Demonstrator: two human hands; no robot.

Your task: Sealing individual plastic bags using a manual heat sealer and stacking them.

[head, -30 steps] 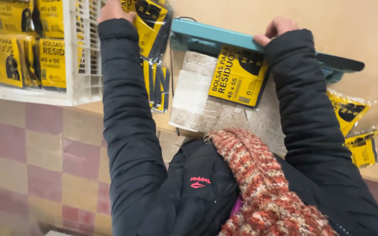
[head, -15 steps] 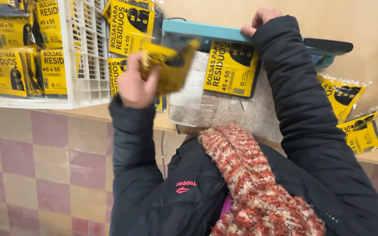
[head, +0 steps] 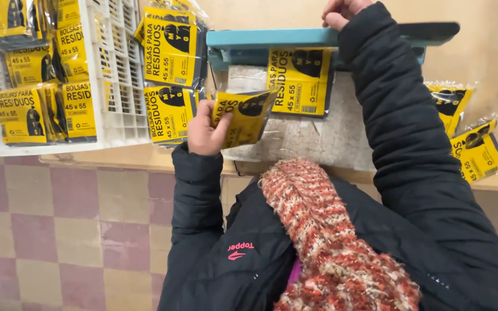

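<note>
My left hand (head: pixel 204 131) holds a yellow-and-black plastic bag packet (head: pixel 242 117) by its left edge, just in front of a teal heat sealer (head: pixel 272 40). My right hand (head: pixel 341 11) presses down on the sealer's teal arm. Under that arm lies a second yellow packet (head: pixel 300 80), its top edge clamped, resting on the pale padded base (head: pixel 324 138). Both my arms wear a dark puffy jacket, and a red knitted scarf hangs at my chest.
A white plastic crate (head: pixel 119 75) at the left holds several yellow packets (head: pixel 36 86). More packets (head: pixel 171 63) lie between the crate and the sealer. Others (head: pixel 472 151) rest on the wooden table at the right. Pink and beige floor tiles (head: pixel 59 230) show below.
My left hand has come down from the pile with one packet and brought it toward the sealer's front. My right hand has stayed on the sealer's arm.
</note>
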